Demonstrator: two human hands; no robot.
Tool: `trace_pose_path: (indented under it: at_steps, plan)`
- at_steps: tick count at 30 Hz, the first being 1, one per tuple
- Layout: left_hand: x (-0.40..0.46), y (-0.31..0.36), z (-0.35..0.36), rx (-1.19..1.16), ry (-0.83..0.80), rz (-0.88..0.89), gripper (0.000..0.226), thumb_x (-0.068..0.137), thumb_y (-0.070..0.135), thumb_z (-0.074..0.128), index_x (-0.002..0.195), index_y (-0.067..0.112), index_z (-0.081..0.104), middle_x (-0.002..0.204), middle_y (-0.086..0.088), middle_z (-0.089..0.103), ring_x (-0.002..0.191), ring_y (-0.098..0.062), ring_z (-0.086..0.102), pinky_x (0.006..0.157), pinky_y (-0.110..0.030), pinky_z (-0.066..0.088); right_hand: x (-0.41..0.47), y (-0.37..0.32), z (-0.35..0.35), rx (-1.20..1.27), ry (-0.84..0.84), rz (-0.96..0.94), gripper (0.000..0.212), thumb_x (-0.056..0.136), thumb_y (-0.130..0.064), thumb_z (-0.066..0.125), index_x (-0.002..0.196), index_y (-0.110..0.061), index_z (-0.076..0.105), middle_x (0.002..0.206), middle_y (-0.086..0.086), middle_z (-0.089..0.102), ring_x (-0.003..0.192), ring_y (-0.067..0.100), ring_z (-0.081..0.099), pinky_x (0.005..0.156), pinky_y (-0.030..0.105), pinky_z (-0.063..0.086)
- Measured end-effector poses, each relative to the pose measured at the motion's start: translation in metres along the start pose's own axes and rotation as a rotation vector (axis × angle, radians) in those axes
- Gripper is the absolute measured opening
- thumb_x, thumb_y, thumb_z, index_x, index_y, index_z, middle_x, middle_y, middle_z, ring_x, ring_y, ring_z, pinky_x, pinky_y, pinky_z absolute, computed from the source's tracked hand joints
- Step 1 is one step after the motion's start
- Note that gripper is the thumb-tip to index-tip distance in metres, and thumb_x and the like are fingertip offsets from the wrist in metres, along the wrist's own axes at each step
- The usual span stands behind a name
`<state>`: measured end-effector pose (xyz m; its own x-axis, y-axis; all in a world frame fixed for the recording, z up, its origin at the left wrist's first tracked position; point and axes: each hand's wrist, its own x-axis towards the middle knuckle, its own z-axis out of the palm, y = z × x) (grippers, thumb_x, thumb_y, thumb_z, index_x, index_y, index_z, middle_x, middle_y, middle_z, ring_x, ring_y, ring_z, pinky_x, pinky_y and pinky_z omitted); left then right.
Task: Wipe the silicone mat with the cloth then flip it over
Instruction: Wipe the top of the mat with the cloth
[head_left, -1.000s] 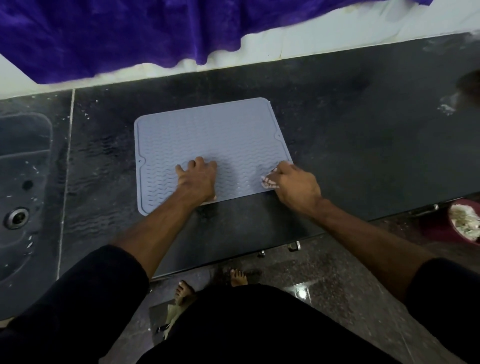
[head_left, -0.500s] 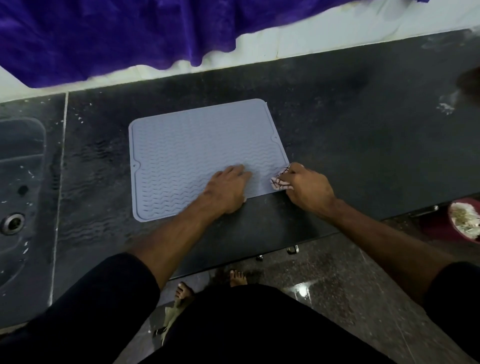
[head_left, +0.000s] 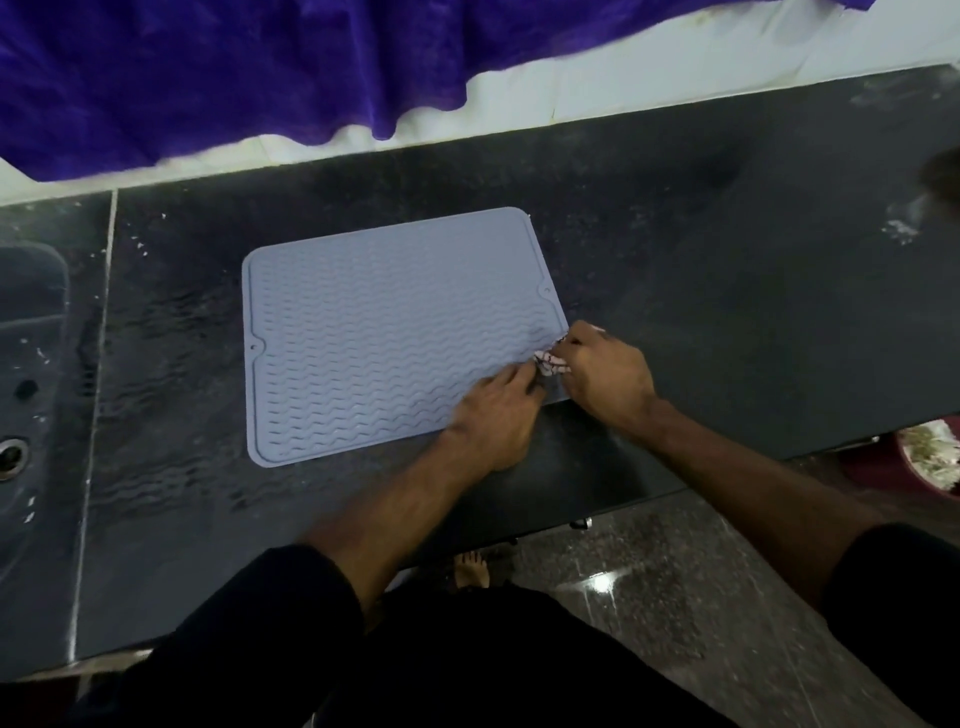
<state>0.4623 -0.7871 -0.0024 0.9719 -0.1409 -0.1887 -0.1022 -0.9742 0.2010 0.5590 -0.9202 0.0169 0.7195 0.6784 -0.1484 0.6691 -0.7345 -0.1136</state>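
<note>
A pale grey-blue silicone mat (head_left: 384, 332) with wavy ridges lies flat on the dark stone counter (head_left: 727, 270). My right hand (head_left: 608, 379) is closed on a small white patterned cloth (head_left: 551, 362) at the mat's near right corner. Only a scrap of the cloth shows past the fingers. My left hand (head_left: 496, 415) rests on the mat's near edge right beside it, fingertips reaching the cloth, palm down. Whether the left fingers grip the mat's edge is hidden.
A sink (head_left: 21, 395) with a drain is set into the counter at the far left. Purple fabric (head_left: 234, 67) hangs over the white wall behind. A reddish bowl (head_left: 924, 462) with scraps stands on the floor at right. The counter's front edge runs just under my wrists.
My left hand has slid rightward along the mat's near edge until it meets the right hand. The right hand with the cloth stayed at the corner.
</note>
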Motion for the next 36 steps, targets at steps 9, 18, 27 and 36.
trace_pose_path:
  at_steps: [9, 18, 27, 36]
  plan:
    - [0.043, -0.05, -0.038, -0.309, 0.066, -0.144, 0.028, 0.092, 0.023, 0.055, 0.12, 0.018, 0.059, 0.128, -0.004, 0.05, 0.108, -0.022, 0.056, 0.089, -0.039, 0.051, 0.129, 0.008, -0.057, 0.166, 0.214, 0.041, 0.019, 0.088, -0.017, 0.058, 0.101, -0.007, 0.068, 0.106, 0.016, 0.055, 0.085, 0.035, 0.061, 0.065, 0.033, 0.042]
    - [0.145, -0.144, -0.085, -0.201, -0.017, -0.289, 0.082, 0.085, 0.002, 0.06, 0.154, 0.012, 0.017, 0.159, -0.01, 0.021, 0.143, -0.027, 0.028, 0.116, -0.038, 0.028, 0.196, 0.001, -0.033, -0.03, 0.117, 0.01, 0.025, 0.087, -0.01, 0.058, 0.111, -0.006, 0.061, 0.114, 0.013, 0.055, 0.103, 0.035, 0.057, 0.075, 0.042, 0.049]
    - [0.171, -0.151, -0.076, -0.116, -0.136, -0.315, 0.101, 0.083, 0.014, 0.068, 0.152, 0.036, -0.002, 0.144, -0.025, 0.03, 0.121, -0.042, 0.049, 0.097, -0.05, 0.044, 0.2, 0.0, -0.018, -0.025, 0.065, 0.054, 0.03, 0.089, -0.01, 0.056, 0.119, -0.012, 0.06, 0.118, 0.01, 0.058, 0.113, 0.03, 0.053, 0.085, 0.045, 0.053]
    - [0.163, -0.148, -0.067, 0.08, -0.061, -0.158, 0.085, 0.086, 0.008, 0.063, 0.153, 0.022, 0.013, 0.16, -0.004, 0.017, 0.131, -0.032, 0.033, 0.104, -0.048, 0.037, 0.178, 0.007, -0.011, -0.021, 0.045, 0.125, 0.025, 0.086, -0.02, 0.063, 0.109, -0.011, 0.066, 0.111, 0.009, 0.064, 0.105, 0.027, 0.058, 0.079, 0.039, 0.053]
